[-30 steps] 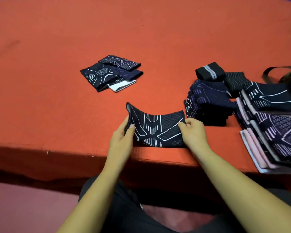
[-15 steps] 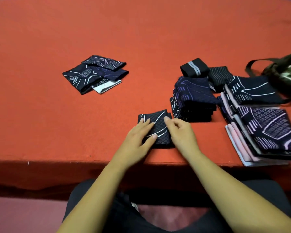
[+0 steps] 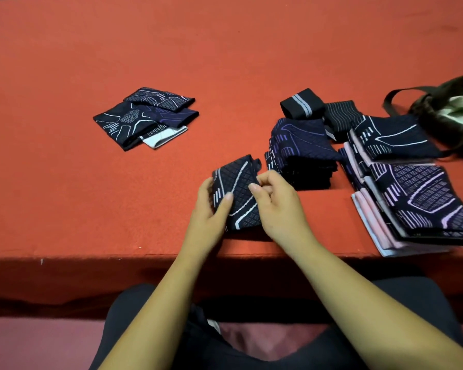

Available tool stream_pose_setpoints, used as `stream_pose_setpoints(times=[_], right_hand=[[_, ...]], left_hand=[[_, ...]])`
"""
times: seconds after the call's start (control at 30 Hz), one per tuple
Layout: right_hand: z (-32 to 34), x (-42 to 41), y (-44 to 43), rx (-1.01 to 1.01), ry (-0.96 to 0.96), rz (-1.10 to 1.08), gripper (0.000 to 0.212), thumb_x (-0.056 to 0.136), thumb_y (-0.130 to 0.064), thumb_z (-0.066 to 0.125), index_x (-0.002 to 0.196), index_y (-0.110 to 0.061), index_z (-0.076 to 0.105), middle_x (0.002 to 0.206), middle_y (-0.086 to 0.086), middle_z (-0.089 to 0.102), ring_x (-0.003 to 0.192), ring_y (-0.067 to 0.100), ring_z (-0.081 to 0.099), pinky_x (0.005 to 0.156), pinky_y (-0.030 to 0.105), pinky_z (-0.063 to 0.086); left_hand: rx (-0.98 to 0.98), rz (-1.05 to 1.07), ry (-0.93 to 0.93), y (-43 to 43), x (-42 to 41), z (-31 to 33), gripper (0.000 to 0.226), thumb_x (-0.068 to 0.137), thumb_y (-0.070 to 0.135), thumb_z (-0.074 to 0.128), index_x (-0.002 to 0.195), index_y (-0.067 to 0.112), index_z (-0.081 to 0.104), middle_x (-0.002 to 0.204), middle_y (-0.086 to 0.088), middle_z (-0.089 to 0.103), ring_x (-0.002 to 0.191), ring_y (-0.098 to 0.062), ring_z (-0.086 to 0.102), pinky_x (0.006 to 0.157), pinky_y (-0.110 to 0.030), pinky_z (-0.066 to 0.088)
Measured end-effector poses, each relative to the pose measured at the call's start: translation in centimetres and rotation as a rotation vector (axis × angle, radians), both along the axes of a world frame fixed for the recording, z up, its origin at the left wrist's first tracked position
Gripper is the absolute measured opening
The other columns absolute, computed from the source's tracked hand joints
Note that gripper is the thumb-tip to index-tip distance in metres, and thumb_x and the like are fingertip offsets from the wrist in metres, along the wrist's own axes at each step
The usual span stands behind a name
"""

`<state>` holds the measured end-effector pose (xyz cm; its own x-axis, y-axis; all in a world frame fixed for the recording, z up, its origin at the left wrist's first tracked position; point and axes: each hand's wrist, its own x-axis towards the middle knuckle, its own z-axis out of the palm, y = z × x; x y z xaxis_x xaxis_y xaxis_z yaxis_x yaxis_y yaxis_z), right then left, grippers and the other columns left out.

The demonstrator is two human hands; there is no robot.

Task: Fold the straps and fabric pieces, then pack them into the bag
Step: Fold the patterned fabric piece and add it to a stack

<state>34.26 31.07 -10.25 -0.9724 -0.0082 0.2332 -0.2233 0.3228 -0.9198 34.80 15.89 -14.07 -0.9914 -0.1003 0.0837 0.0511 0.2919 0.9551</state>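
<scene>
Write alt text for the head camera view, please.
Two hands, left and right, hold a folded dark patterned fabric piece at the near edge of an orange table. Folded stacks and a dark bag lie right; a small pile lies left.

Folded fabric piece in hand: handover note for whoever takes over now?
Left hand and right hand: both hold the folded fabric piece near the front of the red table.
Done: stack of folded pieces right of the hands.
Left: small pile far left, fanned flat pieces at right. Bag far right; nothing visibly packed.
</scene>
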Motion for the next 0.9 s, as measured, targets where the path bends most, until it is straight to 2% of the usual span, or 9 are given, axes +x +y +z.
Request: stream_pose_setpoints(times=[0.07,0.1,0.17,0.23,0.3,0.4,0.6,0.77,0.9], right_hand=[[1.3,0.2,-0.1,-0.160,-0.033,0.075,0.010,0.092,-0.024,0.058,0.090,-0.014,0.059,0.077,0.018,0.068,0.072,0.039,0.065,0.068,0.050,0.055],[1.8,0.3,0.0,-0.225,-0.051,0.087,0.011,0.091,-0.023,0.058,0.090,-0.013,0.060,0.081,0.022,0.069,0.075,0.043,0.065,0.070,0.053,0.054],[2.5,0.4,0.5,-0.278,-0.074,0.046,0.015,0.091,-0.025,0.060,0.084,-0.011,0.059,0.073,0.018,0.066,0.064,0.031,0.061,0.063,0.047,0.051],[2.9,0.4,1.1,-0.272,-0.100,-0.025,0.027,0.095,-0.027,0.059,0.074,-0.012,0.052,0.059,0.003,0.052,0.056,0.012,0.047,0.056,0.033,0.040],[3.1,0.3,1.8,-0.165,-0.090,-0.081,0.036,0.098,-0.033,0.056,0.069,-0.014,0.045,0.059,-0.005,0.041,0.054,0.005,0.036,0.053,0.024,0.033],[3.4,0.1,2.9,-0.018,-0.027,-0.158,0.044,0.098,-0.036,0.054,0.063,-0.016,0.038,0.056,-0.007,0.036,0.051,0.005,0.031,0.050,0.022,0.028],[3.7,0.4,5.3,-0.096,-0.034,-0.264,0.046,0.097,-0.033,0.058,0.058,-0.017,0.040,0.047,-0.014,0.037,0.047,0.003,0.034,0.050,0.018,0.028],[6.0,-0.2,8.0,-0.170,-0.024,-0.324,0.022,0.088,-0.027,0.071,0.088,-0.010,0.057,0.062,-0.004,0.052,0.053,0.005,0.046,0.053,0.017,0.039],[9.1,-2.3,12.3,-0.118,0.018,-0.402,0.023,0.086,-0.028,0.073,0.096,-0.014,0.057,0.075,0.004,0.063,0.066,0.015,0.058,0.058,0.025,0.047]], left_hand=[[0.272,0.102,-0.067,0.4,-0.1,1.3,0.045,0.096,0.039,0.059,0.136,0.022,0.049,0.124,0.003,0.066,0.114,-0.011,0.064,0.103,-0.039,0.049],[0.391,0.133,-0.090,0.6,-0.1,2.0,0.042,0.095,0.041,0.059,0.131,0.020,0.054,0.120,-0.003,0.069,0.111,-0.019,0.067,0.099,-0.043,0.052],[0.566,0.144,-0.085,1.2,0.1,3.4,0.029,0.097,0.033,0.058,0.121,0.017,0.061,0.114,-0.010,0.072,0.104,-0.026,0.069,0.093,-0.043,0.055],[0.634,0.107,-0.064,2.0,0.5,4.6,0.018,0.099,0.021,0.056,0.114,0.015,0.065,0.110,-0.011,0.073,0.097,-0.024,0.069,0.087,-0.039,0.057],[0.654,0.062,-0.077,2.7,0.9,5.4,0.019,0.098,0.015,0.056,0.113,0.010,0.066,0.107,-0.014,0.073,0.093,-0.024,0.070,0.084,-0.036,0.058],[0.655,0.025,-0.122,3.7,1.1,6.2,0.024,0.099,0.017,0.054,0.114,0.004,0.066,0.105,-0.018,0.073,0.089,-0.025,0.070,0.082,-0.038,0.058],[0.563,0.012,-0.127,5.6,1.1,7.4,0.027,0.102,0.028,0.051,0.098,0.010,0.071,0.096,-0.015,0.076,0.084,-0.025,0.071,0.081,-0.040,0.057],[0.400,-0.026,-0.102,7.8,-0.5,9.3,0.029,0.100,0.031,0.054,0.096,0.007,0.071,0.093,-0.011,0.076,0.082,-0.021,0.070,0.078,-0.039,0.055],[0.371,-0.110,-0.138,10.9,-2.7,12.4,0.010,0.097,0.020,0.058,0.095,0.011,0.056,0.085,-0.009,0.068,0.066,-0.018,0.063,0.056,-0.026,0.052]])
